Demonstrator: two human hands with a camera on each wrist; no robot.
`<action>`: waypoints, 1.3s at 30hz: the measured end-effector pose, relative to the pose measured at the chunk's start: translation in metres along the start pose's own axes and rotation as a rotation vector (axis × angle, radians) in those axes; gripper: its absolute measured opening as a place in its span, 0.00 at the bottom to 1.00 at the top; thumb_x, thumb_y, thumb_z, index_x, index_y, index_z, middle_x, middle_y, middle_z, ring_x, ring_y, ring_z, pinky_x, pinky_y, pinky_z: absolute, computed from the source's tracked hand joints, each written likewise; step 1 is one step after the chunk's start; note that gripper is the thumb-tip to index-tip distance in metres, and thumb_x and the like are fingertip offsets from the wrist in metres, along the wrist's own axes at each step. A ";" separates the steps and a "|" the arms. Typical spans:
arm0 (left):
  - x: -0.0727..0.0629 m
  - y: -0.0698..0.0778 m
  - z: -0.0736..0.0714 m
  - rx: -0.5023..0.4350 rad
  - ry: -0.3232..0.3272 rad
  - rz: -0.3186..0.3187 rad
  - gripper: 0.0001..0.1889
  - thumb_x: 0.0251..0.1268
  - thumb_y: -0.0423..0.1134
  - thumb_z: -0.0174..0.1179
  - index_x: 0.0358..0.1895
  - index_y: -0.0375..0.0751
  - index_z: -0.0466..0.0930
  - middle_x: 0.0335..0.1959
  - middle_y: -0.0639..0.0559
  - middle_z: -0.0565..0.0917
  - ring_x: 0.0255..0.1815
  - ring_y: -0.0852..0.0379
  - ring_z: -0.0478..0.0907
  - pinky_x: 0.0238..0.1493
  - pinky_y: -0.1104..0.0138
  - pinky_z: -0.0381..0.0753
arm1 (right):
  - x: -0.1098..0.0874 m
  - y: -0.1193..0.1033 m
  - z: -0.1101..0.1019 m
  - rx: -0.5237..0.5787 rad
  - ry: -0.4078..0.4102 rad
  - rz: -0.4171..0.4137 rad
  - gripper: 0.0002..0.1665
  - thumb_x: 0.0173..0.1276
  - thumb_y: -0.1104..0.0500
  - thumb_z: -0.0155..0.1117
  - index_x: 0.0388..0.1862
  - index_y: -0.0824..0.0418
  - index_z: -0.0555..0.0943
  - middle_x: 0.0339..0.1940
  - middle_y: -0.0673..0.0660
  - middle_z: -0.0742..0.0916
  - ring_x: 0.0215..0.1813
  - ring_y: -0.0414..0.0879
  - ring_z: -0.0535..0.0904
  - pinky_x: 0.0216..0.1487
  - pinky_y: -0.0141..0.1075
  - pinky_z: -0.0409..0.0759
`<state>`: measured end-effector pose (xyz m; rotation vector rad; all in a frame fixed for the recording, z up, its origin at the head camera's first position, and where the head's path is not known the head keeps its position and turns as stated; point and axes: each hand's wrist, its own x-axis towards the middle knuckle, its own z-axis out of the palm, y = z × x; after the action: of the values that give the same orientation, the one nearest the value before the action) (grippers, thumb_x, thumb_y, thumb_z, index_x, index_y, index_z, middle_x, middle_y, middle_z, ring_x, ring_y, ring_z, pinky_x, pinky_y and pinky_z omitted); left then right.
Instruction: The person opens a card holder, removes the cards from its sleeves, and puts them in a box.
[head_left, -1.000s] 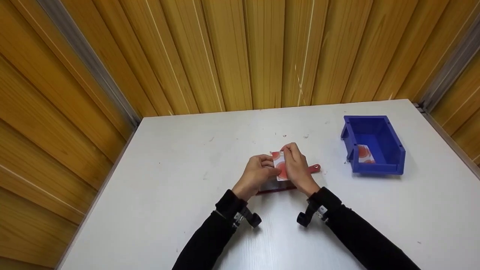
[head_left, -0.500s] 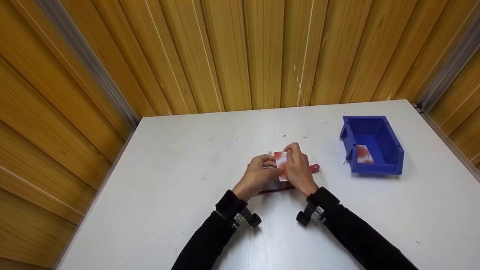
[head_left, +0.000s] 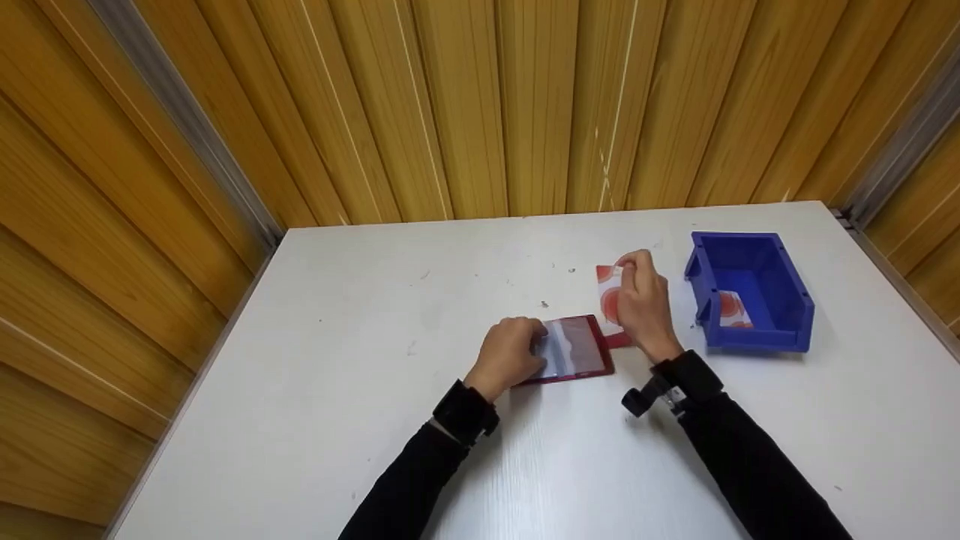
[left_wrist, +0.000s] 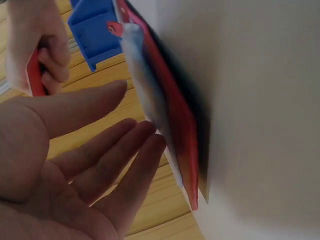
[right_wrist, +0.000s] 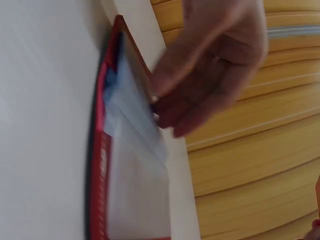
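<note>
A red card holder (head_left: 606,352) with clear plastic sleeves (head_left: 577,345) lies spread on the white table, its strap (head_left: 619,340) pointing right. My left hand (head_left: 506,358) is over its left part. In the left wrist view, the fingertips (left_wrist: 157,137) reach the sleeves (left_wrist: 145,82), while the thumb stands apart from the fingers. To the right, above the table, my right hand (head_left: 649,306) pinches a red-and-white patterned card (head_left: 609,294) by its right side. Only a bit of the right fingers (right_wrist: 315,232) shows in the right wrist view.
A blue plastic bin (head_left: 757,341) stands at the right side of the table, with a similar patterned card (head_left: 733,309) inside. Wood-patterned panels (head_left: 480,112) rise behind the table (head_left: 375,300) and along its sides.
The card has moved right and away from the card holder in my right hand. My left hand has let go of the card and is now at the sleeves, which show more fully.
</note>
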<state>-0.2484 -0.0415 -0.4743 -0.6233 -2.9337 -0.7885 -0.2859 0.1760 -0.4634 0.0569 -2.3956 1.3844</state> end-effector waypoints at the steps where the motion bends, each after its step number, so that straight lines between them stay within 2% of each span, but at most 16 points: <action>1: -0.001 0.001 0.001 0.070 0.001 0.013 0.14 0.51 0.31 0.75 0.44 0.38 0.89 0.34 0.50 0.88 0.37 0.54 0.82 0.43 0.63 0.80 | 0.004 0.000 -0.006 -0.010 0.029 -0.002 0.16 0.85 0.60 0.36 0.51 0.66 0.72 0.25 0.55 0.69 0.30 0.50 0.67 0.34 0.39 0.62; 4: -0.003 0.005 0.003 0.173 0.004 0.047 0.11 0.52 0.32 0.75 0.40 0.39 0.89 0.33 0.50 0.86 0.37 0.53 0.81 0.43 0.62 0.80 | 0.015 0.002 -0.028 -0.031 0.118 0.005 0.18 0.85 0.58 0.36 0.50 0.66 0.73 0.25 0.53 0.69 0.29 0.48 0.66 0.34 0.38 0.61; 6: -0.004 0.006 0.003 0.199 0.008 0.067 0.09 0.53 0.32 0.74 0.39 0.39 0.89 0.33 0.49 0.86 0.38 0.51 0.82 0.44 0.60 0.81 | 0.023 0.003 -0.045 -0.039 0.178 0.012 0.18 0.85 0.58 0.36 0.51 0.67 0.74 0.25 0.52 0.70 0.29 0.45 0.65 0.34 0.37 0.61; 9: -0.004 0.007 0.003 0.214 0.022 0.098 0.07 0.55 0.31 0.72 0.38 0.38 0.89 0.33 0.48 0.87 0.38 0.50 0.83 0.45 0.58 0.82 | 0.032 0.005 -0.070 -0.027 0.260 0.054 0.18 0.84 0.57 0.36 0.51 0.66 0.73 0.27 0.52 0.71 0.31 0.43 0.67 0.36 0.36 0.61; 12: -0.003 0.006 0.003 0.218 0.042 0.119 0.05 0.57 0.30 0.70 0.37 0.37 0.88 0.33 0.47 0.87 0.37 0.49 0.84 0.44 0.58 0.83 | 0.039 0.008 -0.092 -0.002 0.308 0.105 0.17 0.85 0.55 0.35 0.49 0.61 0.72 0.31 0.49 0.73 0.34 0.40 0.69 0.37 0.34 0.64; 15: -0.003 0.005 0.003 0.214 0.051 0.127 0.05 0.57 0.29 0.69 0.37 0.36 0.88 0.33 0.46 0.88 0.37 0.49 0.84 0.44 0.59 0.83 | 0.045 0.013 -0.107 -0.003 0.339 0.134 0.16 0.84 0.54 0.35 0.48 0.57 0.72 0.33 0.45 0.75 0.37 0.36 0.71 0.39 0.32 0.66; 18: -0.003 0.004 0.004 0.205 0.049 0.127 0.05 0.58 0.29 0.69 0.37 0.36 0.89 0.33 0.46 0.88 0.37 0.49 0.84 0.44 0.58 0.83 | 0.048 0.021 -0.116 -0.051 0.362 0.144 0.17 0.84 0.53 0.35 0.50 0.60 0.72 0.33 0.45 0.76 0.35 0.36 0.71 0.37 0.31 0.67; 20: -0.003 0.004 0.004 0.199 0.048 0.125 0.05 0.58 0.29 0.69 0.38 0.36 0.89 0.33 0.46 0.87 0.37 0.49 0.84 0.44 0.58 0.83 | 0.049 0.029 -0.119 -0.088 0.365 0.157 0.19 0.84 0.53 0.35 0.52 0.62 0.72 0.35 0.47 0.77 0.36 0.39 0.71 0.37 0.31 0.67; 22: -0.004 0.003 0.004 0.192 0.045 0.120 0.05 0.58 0.30 0.69 0.38 0.36 0.89 0.32 0.46 0.87 0.37 0.49 0.84 0.44 0.59 0.83 | 0.050 0.039 -0.120 -0.120 0.370 0.159 0.20 0.83 0.53 0.34 0.53 0.63 0.71 0.37 0.54 0.79 0.39 0.45 0.74 0.39 0.32 0.67; 26: -0.005 0.003 0.004 0.187 0.042 0.112 0.05 0.58 0.30 0.71 0.38 0.37 0.89 0.32 0.47 0.87 0.36 0.51 0.83 0.42 0.60 0.82 | 0.050 0.061 -0.117 -0.159 0.383 0.119 0.20 0.82 0.55 0.35 0.55 0.68 0.70 0.43 0.70 0.83 0.50 0.64 0.78 0.49 0.46 0.71; 29: -0.005 0.003 0.004 0.189 0.042 0.111 0.05 0.58 0.31 0.71 0.38 0.37 0.89 0.33 0.48 0.88 0.36 0.51 0.83 0.43 0.60 0.82 | 0.049 0.077 -0.115 -0.194 0.344 0.118 0.21 0.82 0.56 0.33 0.57 0.70 0.68 0.47 0.77 0.81 0.53 0.72 0.77 0.55 0.57 0.71; 33: -0.005 0.004 0.004 0.193 0.038 0.107 0.05 0.60 0.31 0.69 0.39 0.37 0.89 0.34 0.47 0.88 0.37 0.51 0.83 0.44 0.59 0.82 | 0.048 0.094 -0.111 -0.266 0.222 0.137 0.21 0.83 0.56 0.31 0.60 0.71 0.65 0.49 0.79 0.79 0.54 0.73 0.76 0.58 0.62 0.72; 39: -0.007 0.005 0.004 0.187 0.023 0.094 0.06 0.59 0.31 0.70 0.40 0.37 0.89 0.34 0.48 0.87 0.37 0.51 0.83 0.45 0.58 0.82 | 0.044 0.106 -0.107 -0.343 0.118 0.064 0.18 0.84 0.59 0.33 0.56 0.72 0.66 0.42 0.81 0.80 0.47 0.77 0.77 0.48 0.67 0.71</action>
<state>-0.2402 -0.0385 -0.4766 -0.7234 -2.8866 -0.5022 -0.3185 0.3274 -0.4883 -0.1869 -2.5154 0.9540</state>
